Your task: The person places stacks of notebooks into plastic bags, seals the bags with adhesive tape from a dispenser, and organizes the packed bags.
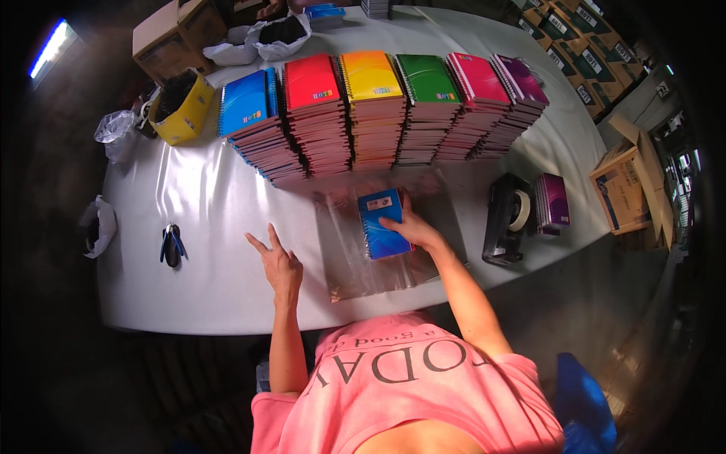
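My right hand is closed on a blue spiral notebook, thumb across its cover, over clear plastic bags lying on the table. Whether more notebooks are beneath the blue one I cannot tell. My left hand hovers empty over the table, left of the bags, with its fingers apart. Beyond the hands stand tall stacks of spiral notebooks in a row: blue, red, yellow, green, pink and purple.
Right of the bags are a black tape dispenser and a small purple notebook stack. Dark-handled pliers lie at left. A yellow box and a cardboard box stand at back left, an open carton at right.
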